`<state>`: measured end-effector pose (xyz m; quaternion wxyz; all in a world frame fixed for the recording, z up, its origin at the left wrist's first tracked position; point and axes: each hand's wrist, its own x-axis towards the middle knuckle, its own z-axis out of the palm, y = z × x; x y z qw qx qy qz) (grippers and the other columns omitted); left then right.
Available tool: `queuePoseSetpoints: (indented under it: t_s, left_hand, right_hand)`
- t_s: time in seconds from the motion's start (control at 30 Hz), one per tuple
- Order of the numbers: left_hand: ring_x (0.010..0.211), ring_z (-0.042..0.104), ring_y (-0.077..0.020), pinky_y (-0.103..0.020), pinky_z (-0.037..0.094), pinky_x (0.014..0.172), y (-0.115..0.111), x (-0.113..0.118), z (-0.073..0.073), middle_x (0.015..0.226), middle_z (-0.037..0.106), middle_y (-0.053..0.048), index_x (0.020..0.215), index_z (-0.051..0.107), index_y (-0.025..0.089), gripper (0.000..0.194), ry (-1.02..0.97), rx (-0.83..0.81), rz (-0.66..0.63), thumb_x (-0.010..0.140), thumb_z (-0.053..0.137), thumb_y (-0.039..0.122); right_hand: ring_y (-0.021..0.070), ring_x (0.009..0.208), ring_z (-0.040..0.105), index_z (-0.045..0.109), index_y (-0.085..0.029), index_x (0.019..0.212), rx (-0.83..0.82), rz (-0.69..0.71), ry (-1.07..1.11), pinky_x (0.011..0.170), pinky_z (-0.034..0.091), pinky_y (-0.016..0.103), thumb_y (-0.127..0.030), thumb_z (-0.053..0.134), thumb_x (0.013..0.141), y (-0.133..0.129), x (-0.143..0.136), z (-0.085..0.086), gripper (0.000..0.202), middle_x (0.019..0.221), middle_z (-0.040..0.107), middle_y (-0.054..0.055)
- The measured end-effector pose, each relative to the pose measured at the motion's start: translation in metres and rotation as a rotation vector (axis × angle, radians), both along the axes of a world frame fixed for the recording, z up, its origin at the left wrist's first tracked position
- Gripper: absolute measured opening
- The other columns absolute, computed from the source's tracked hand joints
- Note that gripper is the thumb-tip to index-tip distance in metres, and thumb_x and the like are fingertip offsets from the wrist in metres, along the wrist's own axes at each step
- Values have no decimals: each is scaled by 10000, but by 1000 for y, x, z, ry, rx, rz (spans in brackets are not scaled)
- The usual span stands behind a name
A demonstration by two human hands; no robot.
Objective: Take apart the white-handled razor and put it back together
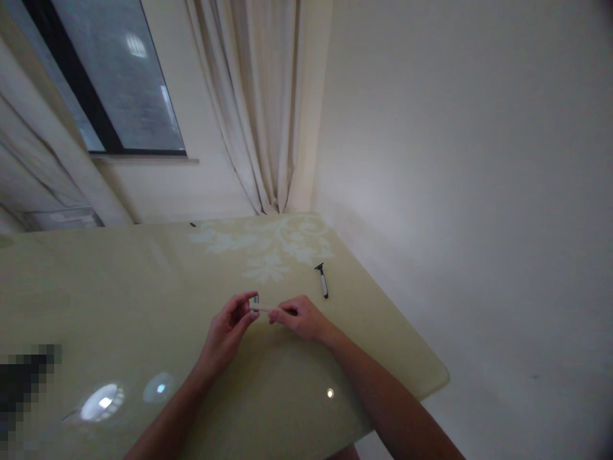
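Between my two hands is a slim, pale stick (262,309) that looks like a toothbrush, lying roughly level just above the table. A small upright tuft with green in it stands at its left end. The thumb and forefinger of my left hand (230,321) close around that end, forefinger above and thumb below. My right hand (302,317) grips the other end, with the thumb on the near side and fingers curled, so part of the handle is hidden. Beyond my right hand, a razor (324,285) with a black head and grey handle lies on the table.
The pale green glossy table (143,300) has a white floral pattern and reflects lights. Its right edge runs near a plain wall (460,191). Curtains (253,96) and a window (129,76) are behind it. A small dark item (192,224) lies by the far edge.
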<state>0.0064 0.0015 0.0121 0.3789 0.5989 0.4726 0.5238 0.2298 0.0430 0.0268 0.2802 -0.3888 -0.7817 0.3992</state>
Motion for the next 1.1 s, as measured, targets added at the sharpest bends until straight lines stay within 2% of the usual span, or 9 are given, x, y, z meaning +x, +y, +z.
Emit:
queuePoseSetpoints:
  t_s: [0.17, 0.37, 0.53, 0.67, 0.73, 0.9, 1.1]
  left_hand:
    - [728, 547, -139, -248, 453, 676, 0, 1, 1, 802, 524, 20, 1232, 663, 197, 425, 13, 10, -13, 876, 696, 426]
    - [771, 562, -146, -250, 462, 702, 0, 0, -1, 832, 541, 14, 1248, 650, 196, 439, -23, 3, -6, 877, 697, 426]
    - [744, 550, -139, -245, 454, 685, 0, 1, -1, 815, 532, 17, 1223, 671, 194, 413, -3, 27, -5, 876, 705, 416]
    - [764, 561, -147, -254, 461, 707, 1, 0, -2, 829, 539, 14, 1244, 661, 200, 429, -25, 13, -13, 875, 706, 414]
    - [765, 562, -149, -256, 460, 704, 1, -1, -3, 831, 541, 14, 1247, 658, 197, 441, -30, 3, -7, 870, 709, 419]
    - [748, 548, -144, -248, 449, 685, 2, -1, -4, 816, 525, 19, 1221, 676, 199, 423, -25, -1, 10, 866, 711, 425]
    - [779, 565, -153, -259, 462, 715, 2, -2, -4, 847, 550, 7, 1249, 660, 198, 443, -33, -2, -4, 871, 705, 425]
  right_hand:
    - [101, 536, 385, 828, -140, 832, 55, -157, -65, 546, 245, 260, -580, 566, 954, 6, 4, -4, 526, 521, 438, -37]
    - [96, 537, 378, 833, -149, 899, -6, -6, 34, 536, 249, 248, -611, 564, 949, 2, 1, -2, 537, 547, 429, -44]
    - [100, 533, 383, 826, -128, 828, 41, -139, -26, 542, 242, 255, -624, 548, 952, 6, 4, -4, 581, 521, 424, -35]
    - [96, 529, 366, 832, -152, 896, -5, 0, 21, 533, 244, 250, -622, 561, 948, 2, 2, -1, 545, 536, 421, -44]
    - [95, 528, 376, 831, -157, 892, -12, 21, 17, 530, 247, 247, -608, 571, 947, 0, 0, -1, 523, 539, 433, -45]
    - [107, 546, 397, 818, -139, 817, 52, -191, -75, 540, 244, 254, -596, 558, 955, 6, 4, -2, 544, 527, 444, -33]
    - [95, 528, 382, 833, -153, 892, 5, -13, 18, 532, 255, 247, -592, 569, 950, 1, -1, -1, 515, 538, 444, -45]
